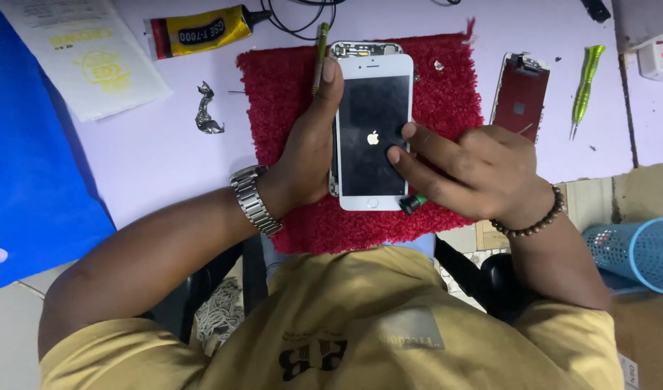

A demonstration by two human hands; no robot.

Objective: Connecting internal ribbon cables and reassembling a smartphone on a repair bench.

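White phone getting its screen pressed on, over the red mat

Left hand (pixel 313 148) grips the white phone (pixel 372 133) by its edge on the red mat (pixel 447 94); right hand (pixel 476 170) presses fingertips on the glass, pinching a small dark tool (pixel 412 204). Uneven pressure could probably crack the screen, or it could slide off the metal frame (pixel 364 48).

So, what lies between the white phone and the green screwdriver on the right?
In the head view, between the white phone and the green screwdriver lie the red mat's edge and a separate phone screen.
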